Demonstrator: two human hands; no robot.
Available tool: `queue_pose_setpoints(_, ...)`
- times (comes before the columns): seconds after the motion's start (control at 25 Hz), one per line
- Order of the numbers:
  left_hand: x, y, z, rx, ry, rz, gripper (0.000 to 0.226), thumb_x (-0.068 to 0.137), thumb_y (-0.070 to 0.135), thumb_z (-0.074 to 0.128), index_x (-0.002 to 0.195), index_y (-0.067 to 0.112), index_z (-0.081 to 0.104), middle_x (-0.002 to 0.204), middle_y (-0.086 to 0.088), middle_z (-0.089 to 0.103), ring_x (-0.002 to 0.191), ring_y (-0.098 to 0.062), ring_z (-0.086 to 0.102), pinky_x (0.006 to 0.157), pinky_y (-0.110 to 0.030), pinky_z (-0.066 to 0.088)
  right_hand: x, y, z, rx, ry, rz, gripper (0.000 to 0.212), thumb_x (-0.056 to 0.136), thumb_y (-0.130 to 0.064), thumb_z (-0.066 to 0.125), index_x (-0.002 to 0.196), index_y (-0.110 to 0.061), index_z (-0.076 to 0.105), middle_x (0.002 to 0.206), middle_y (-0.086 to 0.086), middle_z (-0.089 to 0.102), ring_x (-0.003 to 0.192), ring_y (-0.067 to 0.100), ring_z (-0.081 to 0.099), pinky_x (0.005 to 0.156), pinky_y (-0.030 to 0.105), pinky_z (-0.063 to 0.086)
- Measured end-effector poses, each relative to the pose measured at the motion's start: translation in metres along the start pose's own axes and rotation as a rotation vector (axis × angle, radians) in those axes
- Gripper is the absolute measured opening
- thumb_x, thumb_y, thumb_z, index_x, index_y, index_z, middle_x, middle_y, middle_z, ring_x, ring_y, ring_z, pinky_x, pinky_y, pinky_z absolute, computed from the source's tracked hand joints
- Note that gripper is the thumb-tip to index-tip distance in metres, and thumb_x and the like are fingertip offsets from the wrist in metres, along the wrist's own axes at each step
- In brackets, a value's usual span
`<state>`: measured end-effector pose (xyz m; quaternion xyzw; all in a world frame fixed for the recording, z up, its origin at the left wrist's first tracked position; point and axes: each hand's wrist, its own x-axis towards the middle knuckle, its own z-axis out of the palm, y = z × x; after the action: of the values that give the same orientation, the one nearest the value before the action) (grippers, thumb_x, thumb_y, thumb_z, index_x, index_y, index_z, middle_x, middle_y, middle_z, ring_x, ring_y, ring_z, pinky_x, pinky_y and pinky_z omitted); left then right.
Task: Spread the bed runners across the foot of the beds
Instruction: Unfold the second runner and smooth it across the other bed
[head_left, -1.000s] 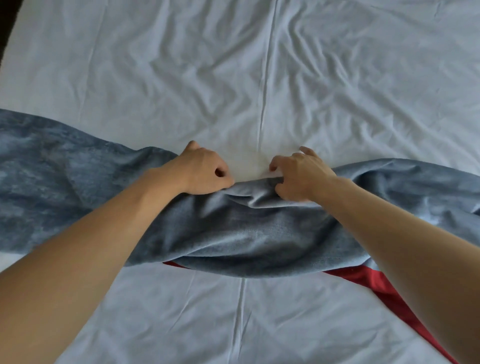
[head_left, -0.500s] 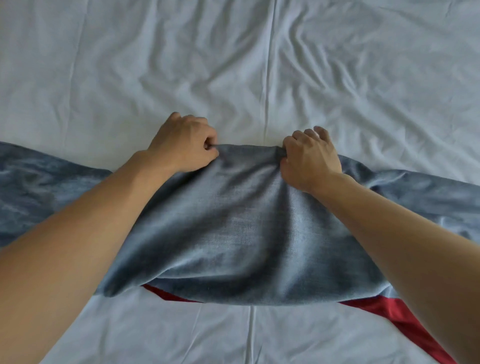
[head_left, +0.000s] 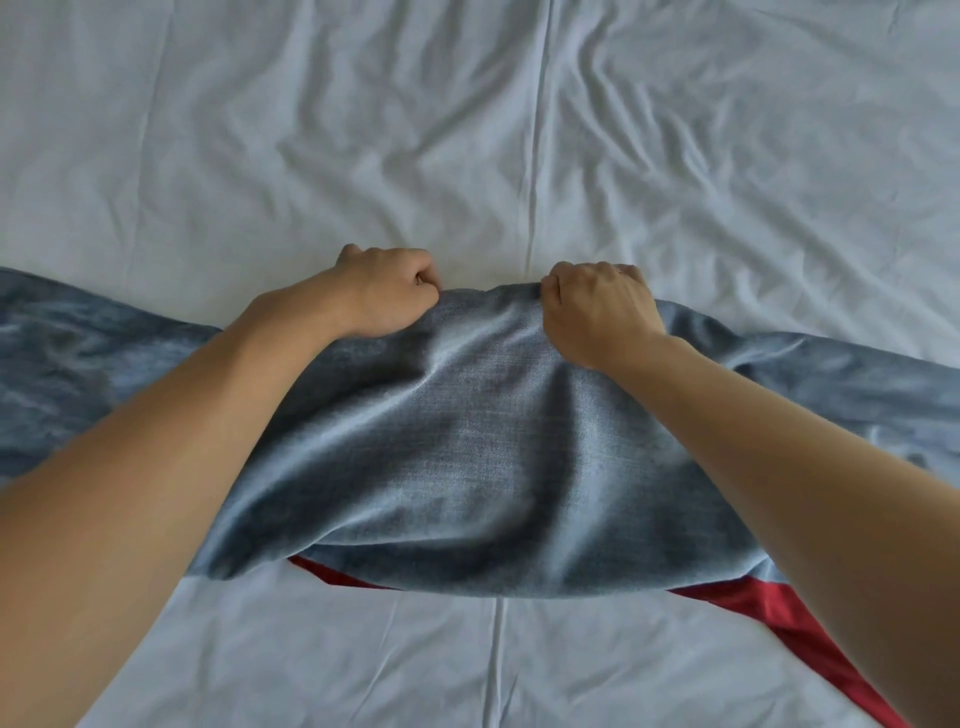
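A grey-blue bed runner (head_left: 467, 457) lies across the white sheet (head_left: 363, 130) from the left edge to the right edge of the view. Its middle is bunched and wider than its ends. My left hand (head_left: 384, 296) grips the runner's far edge just left of the sheet's centre seam. My right hand (head_left: 597, 306) grips the same far edge a little to the right. Both fists are curled over the fabric, a hand's width apart. A red fabric (head_left: 769, 608) shows from under the runner's near edge at the lower right.
The wrinkled white sheet fills the far half of the view, with a seam (head_left: 537, 156) running down its middle. More white sheet (head_left: 363, 665) lies between the runner and me. My two bare forearms cross the runner's sides.
Both hands have pushed the runner's far edge away from me, up the sheet. The bunched middle has unrolled into a wider flat band. The hands are slightly closer to the seam.
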<state>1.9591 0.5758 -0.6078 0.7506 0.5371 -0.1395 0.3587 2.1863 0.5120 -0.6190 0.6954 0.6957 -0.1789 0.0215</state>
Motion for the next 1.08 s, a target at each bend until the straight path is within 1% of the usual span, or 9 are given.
queue_pose_setpoints(0.12,0.001,-0.007,-0.001,0.094,0.18,0.053,0.013,0.094,0.031,0.054,0.095,0.026,0.066,0.091,0.013,0.065,0.093,-0.017,0.058,0.094,-0.034,0.021,-0.002,0.003,0.0,0.054,0.056,0.054,0.032,0.097,-0.026,0.035,0.087,-0.01,0.061,0.093,0.008,0.063,0.092,0.03,0.056,0.1,0.042,0.037)
queue_pose_setpoints(0.24,0.004,-0.012,0.003,0.163,0.386,0.102,0.01,0.088,0.036,0.066,0.085,0.028,0.069,0.084,0.014,0.067,0.087,-0.018,0.06,0.09,-0.036,0.027,0.003,0.003,-0.003,0.163,0.128,0.117,0.031,0.094,-0.027,0.039,0.09,-0.01,0.065,0.096,0.008,0.063,0.094,0.029,0.055,0.101,0.041,0.037)
queue_pose_setpoints(0.36,0.009,-0.016,0.009,0.184,0.495,0.122,0.01,0.085,0.036,0.071,0.078,0.03,0.067,0.078,0.012,0.065,0.081,-0.018,0.055,0.082,-0.035,0.026,0.009,0.007,0.001,0.103,0.113,0.046,0.022,0.088,-0.019,0.047,0.093,-0.013,0.067,0.098,0.007,0.064,0.096,0.029,0.056,0.104,0.039,0.036)
queue_pose_setpoints(0.44,0.016,-0.017,0.014,0.217,0.514,0.117,0.01,0.085,0.035,0.071,0.077,0.03,0.067,0.078,0.011,0.064,0.081,-0.019,0.054,0.081,-0.035,0.025,0.014,0.013,0.007,0.026,0.093,-0.019,0.022,0.086,-0.014,0.05,0.097,-0.014,0.069,0.1,0.005,0.066,0.097,0.028,0.056,0.107,0.038,0.031)
queue_pose_setpoints(0.56,0.029,-0.016,0.012,0.28,0.53,0.088,0.011,0.086,0.033,0.071,0.08,0.025,0.069,0.079,0.008,0.065,0.083,-0.022,0.054,0.08,-0.035,0.023,0.03,0.02,0.01,-0.056,0.125,-0.004,0.018,0.091,-0.017,0.053,0.097,-0.014,0.07,0.098,0.004,0.068,0.1,0.027,0.057,0.112,0.038,0.027)
queue_pose_setpoints(0.72,0.048,0.002,0.003,0.281,0.532,0.062,0.008,0.088,0.028,0.064,0.084,0.024,0.07,0.086,0.004,0.068,0.088,-0.025,0.055,0.083,-0.038,0.027,0.043,0.031,0.004,-0.04,0.123,-0.01,0.018,0.092,-0.023,0.055,0.094,-0.013,0.07,0.091,0.004,0.068,0.101,0.027,0.057,0.117,0.04,0.021)
queue_pose_setpoints(0.84,0.062,0.057,0.024,0.25,0.467,0.197,0.016,0.089,0.033,0.055,0.089,0.023,0.067,0.093,0.002,0.068,0.092,-0.025,0.056,0.082,-0.039,0.028,0.018,0.073,-0.003,-0.008,0.115,0.034,0.019,0.091,-0.026,0.054,0.086,-0.013,0.067,0.083,0.004,0.068,0.092,0.027,0.057,0.114,0.043,0.028)
queue_pose_setpoints(1.0,0.083,0.151,0.063,0.212,0.386,0.311,0.023,0.093,0.041,0.052,0.094,0.022,0.065,0.093,0.001,0.068,0.093,-0.024,0.056,0.085,-0.039,0.027,-0.029,0.159,-0.019,0.092,0.143,0.216,0.018,0.09,-0.024,0.056,0.078,-0.013,0.064,0.073,0.009,0.065,0.082,0.034,0.057,0.101,0.043,0.04)
queue_pose_setpoints(1.08,0.091,0.187,0.075,0.215,0.367,0.358,0.019,0.093,0.038,0.053,0.094,0.023,0.065,0.093,0.002,0.068,0.093,-0.022,0.055,0.086,-0.037,0.025,-0.048,0.197,-0.027,0.143,0.111,0.237,0.011,0.087,-0.017,0.057,0.081,-0.015,0.066,0.07,0.001,0.062,0.077,0.027,0.054,0.099,0.04,0.039)
